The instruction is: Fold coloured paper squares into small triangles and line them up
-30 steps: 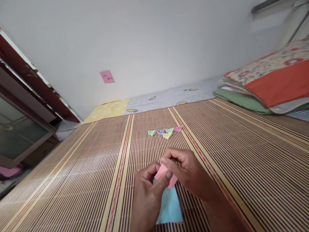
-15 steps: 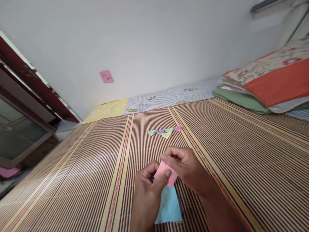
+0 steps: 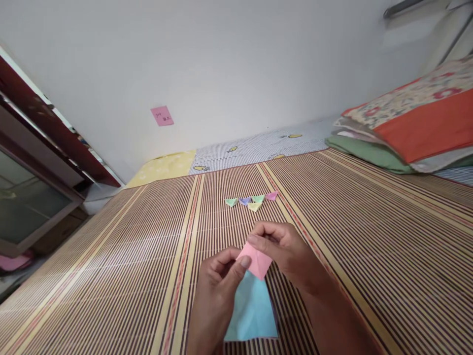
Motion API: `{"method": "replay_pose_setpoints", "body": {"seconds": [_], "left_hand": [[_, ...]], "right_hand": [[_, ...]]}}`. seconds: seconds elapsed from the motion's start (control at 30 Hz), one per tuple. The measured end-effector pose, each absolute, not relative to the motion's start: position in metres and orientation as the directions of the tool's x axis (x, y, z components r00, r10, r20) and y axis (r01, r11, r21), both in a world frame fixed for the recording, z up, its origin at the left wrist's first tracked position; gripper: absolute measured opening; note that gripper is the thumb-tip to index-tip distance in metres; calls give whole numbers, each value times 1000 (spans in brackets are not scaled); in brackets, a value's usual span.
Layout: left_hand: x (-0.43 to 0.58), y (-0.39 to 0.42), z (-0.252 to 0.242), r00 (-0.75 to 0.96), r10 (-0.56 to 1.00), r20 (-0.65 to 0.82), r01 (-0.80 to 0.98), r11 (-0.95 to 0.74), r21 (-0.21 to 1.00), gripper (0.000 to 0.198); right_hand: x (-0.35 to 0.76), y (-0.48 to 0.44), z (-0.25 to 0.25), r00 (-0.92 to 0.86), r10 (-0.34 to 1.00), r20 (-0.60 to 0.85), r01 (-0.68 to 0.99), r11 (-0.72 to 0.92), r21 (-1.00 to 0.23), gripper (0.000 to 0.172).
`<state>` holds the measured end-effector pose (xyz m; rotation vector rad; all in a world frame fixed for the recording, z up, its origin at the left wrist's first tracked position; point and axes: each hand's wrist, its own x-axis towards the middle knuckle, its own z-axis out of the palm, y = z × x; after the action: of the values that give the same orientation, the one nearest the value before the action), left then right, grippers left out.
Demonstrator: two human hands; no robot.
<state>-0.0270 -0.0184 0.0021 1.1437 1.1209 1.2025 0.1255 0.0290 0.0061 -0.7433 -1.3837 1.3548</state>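
Observation:
A small folded piece of pink paper (image 3: 259,262) with crease lines is pinched between both hands, just above the mat. My left hand (image 3: 220,288) grips its left corner, thumb on top and the fingers behind. At the upper edge, my right hand (image 3: 283,251) holds it between thumb and curled fingers. Below the pink paper a light-blue sheet of paper (image 3: 253,310) lies on the mat, partly covered by my left hand. Farther off, several small folded paper pieces (image 3: 245,201) in green, purple, yellow and pink sit in a cluster.
A striped bamboo mat (image 3: 121,266) spreads under everything. Folded bedding (image 3: 417,128) is stacked at the right. A pink note (image 3: 161,116) is on the white wall (image 3: 236,64). Patterned cloth (image 3: 254,148) runs along the mat's far edge. A glass-panelled cabinet (image 3: 29,197) stands at the left.
My left thumb has slid left, toward the pink paper's corner, so more of its creased face shows. My left hand has shifted slightly left, uncovering more of the blue sheet.

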Motion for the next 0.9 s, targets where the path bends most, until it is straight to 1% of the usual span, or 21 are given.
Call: {"method": "replay_pose_setpoints", "body": {"seconds": [0.17,0.4,0.47,0.53,0.63,0.67,0.73,0.8,0.9], "left_hand": [[-23,-17,-2,44,997,-64,-154,71,986,20],[-16,-17,-1,36,999,14,-67,-12,998,21],[-18,-17,1,34,999,10,-82,-7,997,20],[-21,-17,4,-23,1000,0,-134,-3,991,19],[-27,-20,7,-106,993,48,-221,-71,973,18],[-28,-21,9,-101,992,75,-213,-96,972,17],[-32,-23,10,-67,991,113,-139,-121,983,12],[-35,-23,10,-43,993,112,-59,-115,992,10],[-40,-22,7,-82,993,87,-40,-91,995,11]], "right_hand": [[122,30,4,-235,953,192,-264,127,-956,30],[121,30,3,-122,967,224,-260,187,-947,32],[121,30,4,-131,966,225,-257,187,-948,32],[122,29,5,-161,961,226,-245,183,-952,30],[121,28,5,-201,955,220,-232,172,-957,29],[120,28,5,-209,953,218,-236,167,-957,29],[117,28,5,-232,948,217,-245,159,-956,27],[114,28,5,-251,942,224,-246,162,-956,26],[116,27,6,-268,931,249,-224,192,-956,24]]}}
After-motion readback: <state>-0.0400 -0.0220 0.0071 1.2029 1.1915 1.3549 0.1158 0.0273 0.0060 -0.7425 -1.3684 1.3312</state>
